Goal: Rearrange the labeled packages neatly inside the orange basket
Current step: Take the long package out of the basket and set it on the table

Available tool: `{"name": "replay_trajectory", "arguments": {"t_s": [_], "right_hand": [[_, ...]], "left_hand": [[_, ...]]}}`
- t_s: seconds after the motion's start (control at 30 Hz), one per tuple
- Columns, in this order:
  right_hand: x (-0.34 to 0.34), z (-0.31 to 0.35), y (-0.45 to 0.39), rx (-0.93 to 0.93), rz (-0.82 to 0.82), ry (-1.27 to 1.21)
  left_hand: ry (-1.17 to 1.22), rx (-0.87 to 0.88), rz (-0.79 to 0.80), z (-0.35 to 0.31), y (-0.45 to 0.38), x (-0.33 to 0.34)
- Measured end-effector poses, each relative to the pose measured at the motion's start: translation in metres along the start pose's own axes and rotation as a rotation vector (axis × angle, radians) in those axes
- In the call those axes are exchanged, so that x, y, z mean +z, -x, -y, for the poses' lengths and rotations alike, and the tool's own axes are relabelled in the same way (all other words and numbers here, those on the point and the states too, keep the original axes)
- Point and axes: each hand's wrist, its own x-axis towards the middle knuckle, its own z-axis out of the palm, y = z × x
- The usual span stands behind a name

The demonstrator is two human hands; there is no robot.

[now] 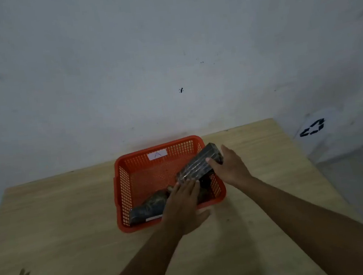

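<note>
An orange mesh basket (127,184) stands on the wooden table, with a white label marked "A" (157,154) on its far wall. A dark wrapped package (198,163) is tilted over the basket's right side, its far end above the rim. My right hand (230,165) grips its far end, and my left hand (183,202) holds its near end from below. A second dark package (149,207) lies flat along the basket's near wall, partly hidden by my left hand. More dark material shows under the raised package at the right corner.
The wooden table (62,230) ends at a grey wall behind the basket. A white bin with a black recycling mark (313,128) stands off the table's right side. A small dark stain (24,273) marks the table at the near left.
</note>
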Motion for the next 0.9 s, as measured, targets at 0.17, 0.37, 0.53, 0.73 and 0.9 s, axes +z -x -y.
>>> {"name": "replay_trajectory", "arguments": {"t_s": [0.17,0.37,0.53,0.73,0.9], "right_hand": [[0.010,-0.007,-0.007,0.050,0.039,-0.174],[0.009,-0.013,-0.006,0.057,0.029,-0.307],[-0.010,-0.018,0.003,-0.005,-0.036,-0.400],[-0.058,-0.037,0.022,-0.031,-0.212,-0.655],[-0.087,-0.059,0.041,-0.118,-0.408,-0.621]], "left_hand": [[-0.014,0.067,0.021,-0.017,-0.009,0.023],[-0.094,0.185,-0.134,-0.029,-0.009,0.025],[-0.083,0.173,-0.244,-0.028,-0.007,0.028],[-0.156,0.126,-0.188,-0.030,-0.010,0.021],[-0.173,0.144,-0.184,-0.034,-0.017,0.022]]}}
